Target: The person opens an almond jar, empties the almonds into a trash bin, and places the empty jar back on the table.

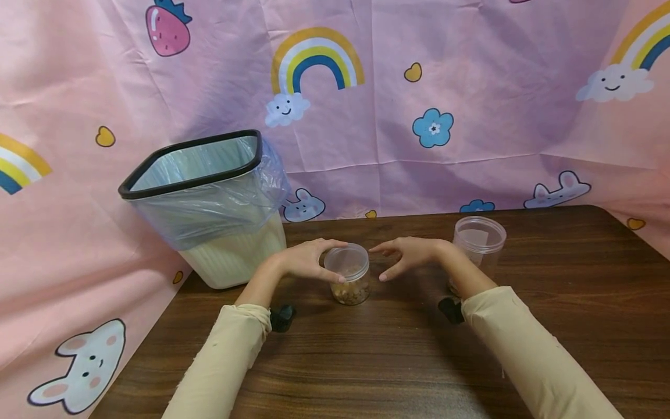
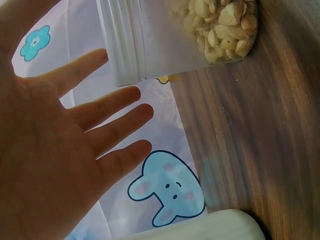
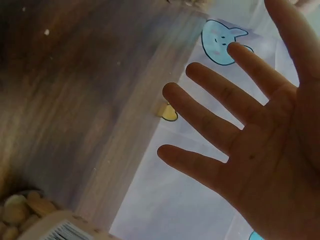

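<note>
A short clear jar (image 1: pixel 352 289) with a translucent screw lid (image 1: pixel 347 260) stands upright on the table, pale nut-like pieces (image 2: pixel 225 30) lying at its bottom. My left hand (image 1: pixel 303 260) reaches around the lid's left side, fingers spread and thumb at the front of the rim; in the left wrist view the fingertips are right beside the lid. To the right of that jar hovers my right hand (image 1: pixel 416 256), its fingers extended and apart from the jar, nothing in its grasp. Behind the right wrist is a taller clear jar (image 1: pixel 480 234), partly hidden by the forearm.
At the back left stands a cream bin (image 1: pixel 235 256) with a black rim (image 1: pixel 193 183) and a bluish plastic liner. The taller jar's barcode label (image 3: pixel 65 232) and nut-like contents (image 3: pixel 17 212) show in the right wrist view. A patterned pink cloth (image 1: pixel 345 139) hangs behind the brown table (image 1: pixel 361 361).
</note>
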The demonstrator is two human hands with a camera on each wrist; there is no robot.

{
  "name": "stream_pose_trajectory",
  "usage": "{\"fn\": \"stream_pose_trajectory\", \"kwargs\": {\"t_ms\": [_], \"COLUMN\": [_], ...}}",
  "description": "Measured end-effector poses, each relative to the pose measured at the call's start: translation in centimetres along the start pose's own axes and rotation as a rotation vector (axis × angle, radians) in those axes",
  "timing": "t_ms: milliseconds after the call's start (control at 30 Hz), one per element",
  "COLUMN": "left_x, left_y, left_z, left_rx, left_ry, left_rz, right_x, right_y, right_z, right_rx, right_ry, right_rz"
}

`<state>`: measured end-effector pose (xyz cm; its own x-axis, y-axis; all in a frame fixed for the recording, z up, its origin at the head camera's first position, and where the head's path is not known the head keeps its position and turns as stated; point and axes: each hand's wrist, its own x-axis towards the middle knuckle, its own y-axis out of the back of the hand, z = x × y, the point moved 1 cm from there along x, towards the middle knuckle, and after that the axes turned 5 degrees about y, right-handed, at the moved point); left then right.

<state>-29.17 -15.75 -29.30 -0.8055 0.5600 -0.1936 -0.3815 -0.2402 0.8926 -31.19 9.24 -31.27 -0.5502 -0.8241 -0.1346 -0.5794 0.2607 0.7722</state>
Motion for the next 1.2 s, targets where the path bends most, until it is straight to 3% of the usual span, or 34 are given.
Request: {"fn": "stream_pose_trajectory", "kwargs": {"t_ms": [333, 900, 1200], "left_x": [-0.2, 0.0, 0.3], "left_y": [-0.2, -0.8, -1.2], "left_z": [0.3, 0.3, 0.0], "left_rx": [-0.040, -0.090, -0.099], "left_ry": [-0.039, -0.060, -0.038], "left_rz": [0.016, 0.084, 0.126], "right_x": [0.9, 1.7, 2.0], "right_y": [-1.4, -2.3, -2.3], "right_z": [0.3, 0.1, -0.2], "right_rx": [0.003, -0.008, -0.019], "right_ry": [0.000, -0.005, 0.030], "right_rz": [-0.017, 0.065, 0.104]}}
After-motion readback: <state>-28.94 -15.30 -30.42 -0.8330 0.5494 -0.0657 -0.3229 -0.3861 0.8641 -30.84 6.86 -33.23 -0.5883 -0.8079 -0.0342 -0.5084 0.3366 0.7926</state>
